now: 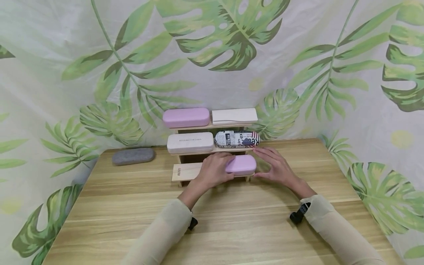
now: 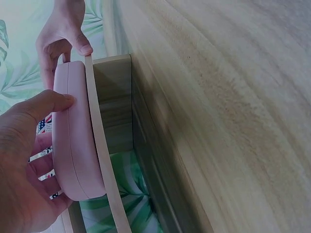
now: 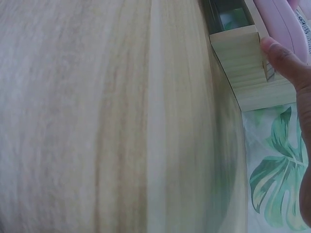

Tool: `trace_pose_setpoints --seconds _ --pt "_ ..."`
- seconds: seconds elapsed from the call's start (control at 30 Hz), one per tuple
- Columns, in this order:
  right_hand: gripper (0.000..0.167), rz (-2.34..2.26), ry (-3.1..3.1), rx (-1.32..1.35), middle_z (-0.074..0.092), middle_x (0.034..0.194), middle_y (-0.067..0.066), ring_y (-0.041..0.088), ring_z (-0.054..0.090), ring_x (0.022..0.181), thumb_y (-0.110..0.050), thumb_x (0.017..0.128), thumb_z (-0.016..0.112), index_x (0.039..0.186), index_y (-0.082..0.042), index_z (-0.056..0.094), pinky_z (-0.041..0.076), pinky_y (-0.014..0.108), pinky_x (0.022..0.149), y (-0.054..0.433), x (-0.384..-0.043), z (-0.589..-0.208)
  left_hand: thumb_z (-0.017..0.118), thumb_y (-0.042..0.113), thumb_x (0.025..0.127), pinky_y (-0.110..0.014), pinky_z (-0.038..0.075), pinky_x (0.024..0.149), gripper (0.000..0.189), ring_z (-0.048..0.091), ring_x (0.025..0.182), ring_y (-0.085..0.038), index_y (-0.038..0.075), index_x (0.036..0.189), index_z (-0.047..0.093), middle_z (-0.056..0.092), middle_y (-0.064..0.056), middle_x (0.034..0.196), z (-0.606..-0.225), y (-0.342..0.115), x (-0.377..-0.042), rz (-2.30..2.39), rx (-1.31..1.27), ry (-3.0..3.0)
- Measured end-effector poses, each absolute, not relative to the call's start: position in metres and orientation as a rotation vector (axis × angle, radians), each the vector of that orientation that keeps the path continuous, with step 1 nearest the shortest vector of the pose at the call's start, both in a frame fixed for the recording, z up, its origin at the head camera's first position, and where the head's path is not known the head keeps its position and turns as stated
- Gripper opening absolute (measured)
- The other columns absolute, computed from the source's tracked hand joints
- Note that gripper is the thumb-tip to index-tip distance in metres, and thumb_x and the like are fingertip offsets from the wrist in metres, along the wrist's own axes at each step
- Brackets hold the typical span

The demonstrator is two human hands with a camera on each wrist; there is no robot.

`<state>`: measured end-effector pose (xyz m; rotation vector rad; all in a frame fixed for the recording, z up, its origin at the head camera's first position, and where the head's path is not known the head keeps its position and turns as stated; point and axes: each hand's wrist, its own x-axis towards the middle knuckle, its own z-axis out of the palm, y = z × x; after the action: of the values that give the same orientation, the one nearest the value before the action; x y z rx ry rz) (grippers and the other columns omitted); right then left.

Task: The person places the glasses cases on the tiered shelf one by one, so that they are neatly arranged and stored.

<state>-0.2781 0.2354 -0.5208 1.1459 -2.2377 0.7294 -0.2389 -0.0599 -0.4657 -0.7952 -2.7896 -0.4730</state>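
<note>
A lilac glasses case [image 1: 244, 165] lies on the right part of the bottom tier of a wooden three-tier rack [image 1: 187, 171]. My left hand [image 1: 214, 170] holds its left end, and the left wrist view shows the thumb on the front of the case [image 2: 80, 145] with the fingers behind it. At the rack's right end is my right hand [image 1: 275, 165], its fingers spread and reaching toward the middle tier. In the right wrist view its thumb [image 3: 279, 54] touches the end of the bottom board beside the case.
On the top tier sit another lilac case [image 1: 186, 117] and a white case [image 1: 234, 116]. The middle tier bears a pale lettered case [image 1: 190, 142] and a newspaper-print case [image 1: 237, 139]. A grey felt case [image 1: 133, 156] lies left on the wooden table [image 1: 232, 228]; leaf-print cloth [image 1: 232, 84] hangs behind.
</note>
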Motion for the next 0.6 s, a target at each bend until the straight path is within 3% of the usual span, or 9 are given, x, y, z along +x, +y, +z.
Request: trace_pose_setpoints --seconds 0.27,0.6 --pt "0.106 0.732 -2.236 1.148 0.062 0.148 0.016 0.040 0.057 0.133 -0.033 0.054 0.105 0.147 -0.004 0.061 0.043 0.054 0.116 0.2347 -0.2779 -0.5202 0.090 0.037 0.082 -0.042 0.057 0.096 0.065 0.067 0.125 -0.028 0.013 0.139 0.071 0.069 -0.006 0.141 -0.4633 -0.0554 -0.2384 -0.486 -0.798 -2.806" --pt "0.104 0.723 -2.255 1.146 0.062 0.148 0.015 0.039 0.058 0.132 -0.033 0.057 0.105 0.146 -0.003 0.061 0.038 0.042 0.121 0.2347 -0.2769 -0.5193 0.088 0.037 0.083 -0.042 0.058 0.094 0.065 0.068 0.123 -0.029 0.015 0.142 0.069 0.068 -0.004 0.144 -0.4628 -0.0505 -0.2392 -0.459 -0.792 -2.827"
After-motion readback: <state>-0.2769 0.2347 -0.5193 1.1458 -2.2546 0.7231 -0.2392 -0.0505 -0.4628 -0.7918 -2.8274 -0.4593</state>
